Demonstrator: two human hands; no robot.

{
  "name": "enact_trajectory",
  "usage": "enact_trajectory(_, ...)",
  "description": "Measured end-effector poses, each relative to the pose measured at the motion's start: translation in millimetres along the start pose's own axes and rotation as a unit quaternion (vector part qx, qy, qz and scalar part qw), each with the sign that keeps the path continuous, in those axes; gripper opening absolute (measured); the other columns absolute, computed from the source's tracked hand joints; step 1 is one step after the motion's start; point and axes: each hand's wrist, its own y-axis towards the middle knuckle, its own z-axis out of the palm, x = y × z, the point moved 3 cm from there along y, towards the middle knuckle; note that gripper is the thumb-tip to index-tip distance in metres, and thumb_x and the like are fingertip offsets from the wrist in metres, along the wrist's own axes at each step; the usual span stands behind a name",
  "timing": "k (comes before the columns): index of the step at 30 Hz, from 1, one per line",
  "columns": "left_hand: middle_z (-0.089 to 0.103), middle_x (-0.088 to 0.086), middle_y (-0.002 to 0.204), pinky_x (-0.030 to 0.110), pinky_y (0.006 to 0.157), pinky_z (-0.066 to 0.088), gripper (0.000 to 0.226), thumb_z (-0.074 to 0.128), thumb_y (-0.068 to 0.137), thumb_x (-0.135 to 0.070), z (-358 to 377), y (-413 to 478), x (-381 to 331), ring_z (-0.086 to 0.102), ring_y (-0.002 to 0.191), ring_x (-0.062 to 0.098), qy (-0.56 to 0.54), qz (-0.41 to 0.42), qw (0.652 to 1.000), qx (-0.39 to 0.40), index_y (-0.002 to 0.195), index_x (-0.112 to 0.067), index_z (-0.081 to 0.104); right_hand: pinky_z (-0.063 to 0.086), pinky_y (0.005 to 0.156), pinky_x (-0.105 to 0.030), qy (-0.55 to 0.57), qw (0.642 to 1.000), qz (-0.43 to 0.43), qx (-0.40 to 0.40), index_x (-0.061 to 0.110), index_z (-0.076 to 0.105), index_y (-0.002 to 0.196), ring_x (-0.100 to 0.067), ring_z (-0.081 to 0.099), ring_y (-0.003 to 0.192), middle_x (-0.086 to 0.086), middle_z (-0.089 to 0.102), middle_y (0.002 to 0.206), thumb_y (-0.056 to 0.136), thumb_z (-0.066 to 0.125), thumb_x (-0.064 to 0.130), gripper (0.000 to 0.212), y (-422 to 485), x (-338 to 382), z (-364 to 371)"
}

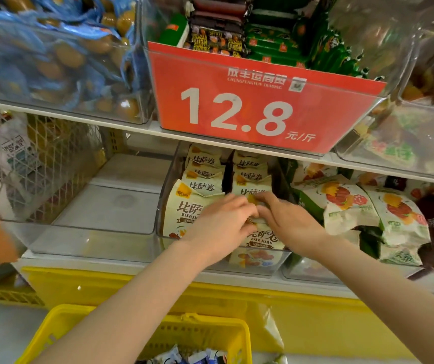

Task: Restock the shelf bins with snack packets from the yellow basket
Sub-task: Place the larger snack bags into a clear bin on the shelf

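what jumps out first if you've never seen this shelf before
The big red price sign reading 12.8 dominates the upper middle. Just below it, the left hand and right hand meet on a cream snack packet in a clear bin on the lower shelf. The yellow basket sits at the bottom edge, under the left forearm.

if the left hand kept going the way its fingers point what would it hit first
Likely the right hand, whose fingertips lie just ahead of the left hand over the front packet; behind them stands the next packet. Depth is unclear.
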Motion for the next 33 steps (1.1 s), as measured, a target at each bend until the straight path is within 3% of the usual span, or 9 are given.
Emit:
enact_trajectory(3,0.053,-0.001,0.130,0.026,0.106,0.018,0.039,0.046,0.090,-0.031,-37,-17,24,0.042,0.126,0.016,0.038,-0.034,0.990,-0.129,0.127,-0.020,0.051,0.040,0.069,-0.030,-0.051,0.998,-0.011,-0.017,0.023,0.034,0.136,-0.023,0.060,0.097,-0.004,0.062,0.115,0.099,0.025,0.043,0.043,0,-1,1)
enact_trajectory(5,0.046,-0.001,0.138,0.029,0.108,0.020,0.047,0.046,0.090,-0.036,-53,-28,53,0.038,0.130,0.017,0.005,-0.130,0.983,-0.127,0.135,-0.021,0.043,0.046,0.074,-0.031,-0.018,0.999,-0.004,-0.039,0.024,0.041,0.132,-0.021,0.060,0.098,-0.002,0.061,0.116,0.099,0.031,0.039,0.037,11,4,-5)
enact_trajectory(7,0.050,-0.005,0.132,0.023,0.098,0.036,0.039,0.047,0.092,-0.035,-53,-38,75,0.047,0.120,0.013,-0.078,-0.183,0.977,-0.072,0.129,-0.023,0.046,0.048,0.075,-0.021,0.072,0.995,-0.007,-0.069,0.024,0.053,0.125,-0.014,0.060,0.096,0.002,0.062,0.114,0.098,0.040,0.032,0.030,29,13,-13)
enact_trajectory(10,0.051,-0.016,0.109,0.010,0.076,0.034,0.022,0.053,0.090,-0.030,-50,-45,80,0.047,0.099,0.000,-0.107,-0.155,0.979,-0.082,0.111,-0.024,0.054,0.036,0.082,-0.010,0.165,0.985,-0.048,-0.013,0.024,0.062,0.116,-0.003,0.054,0.100,0.010,0.062,0.113,0.095,0.050,0.025,0.024,63,33,-13)
enact_trajectory(13,0.045,-0.019,0.100,0.012,0.077,0.035,0.019,0.057,0.088,-0.031,-48,-49,80,0.046,0.091,-0.002,-0.105,-0.135,0.980,-0.099,0.105,-0.023,0.058,0.036,0.088,-0.017,0.134,0.982,-0.065,0.117,0.021,0.064,0.116,-0.003,0.051,0.104,0.007,0.061,0.119,0.091,0.058,0.026,0.026,92,47,2)
enact_trajectory(15,0.039,-0.021,0.094,0.008,0.069,0.035,0.020,0.056,0.088,-0.035,-48,-53,80,0.046,0.083,-0.004,-0.089,-0.114,0.985,-0.096,0.103,-0.022,0.059,0.037,0.086,-0.017,0.127,0.978,-0.058,0.157,0.023,0.066,0.111,-0.003,0.052,0.103,0.010,0.062,0.113,0.088,0.062,0.030,0.024,104,48,10)
enact_trajectory(22,0.039,-0.021,0.096,0.009,0.059,0.036,0.016,0.050,0.091,-0.039,-41,-58,76,0.047,0.069,-0.010,-0.111,-0.102,0.984,-0.093,0.099,-0.025,0.050,0.037,0.066,-0.011,0.114,0.983,-0.053,0.134,0.029,0.063,0.089,0.002,0.052,0.080,0.020,0.057,0.082,0.085,0.065,0.033,0.005,114,50,21)
enact_trajectory(29,0.052,-0.004,0.112,0.019,0.074,0.030,0.034,0.038,0.095,-0.042,-40,-35,74,0.048,0.099,0.012,0.061,-0.072,0.994,-0.060,0.115,-0.017,0.050,0.031,0.059,-0.013,0.124,0.986,-0.106,0.043,0.032,0.055,0.073,0.002,0.045,0.067,0.018,0.051,0.073,0.089,0.059,0.024,0.018,110,60,0)
enact_trajectory(33,0.048,0.003,0.125,0.028,0.090,0.028,0.038,0.034,0.098,-0.038,-28,-11,79,0.043,0.115,0.020,0.129,-0.081,0.987,0.059,0.124,-0.012,0.044,0.034,0.065,-0.013,0.107,0.989,-0.068,0.081,0.019,0.066,0.091,0.000,0.049,0.076,0.013,0.057,0.083,0.092,0.057,0.025,0.011,109,58,0)
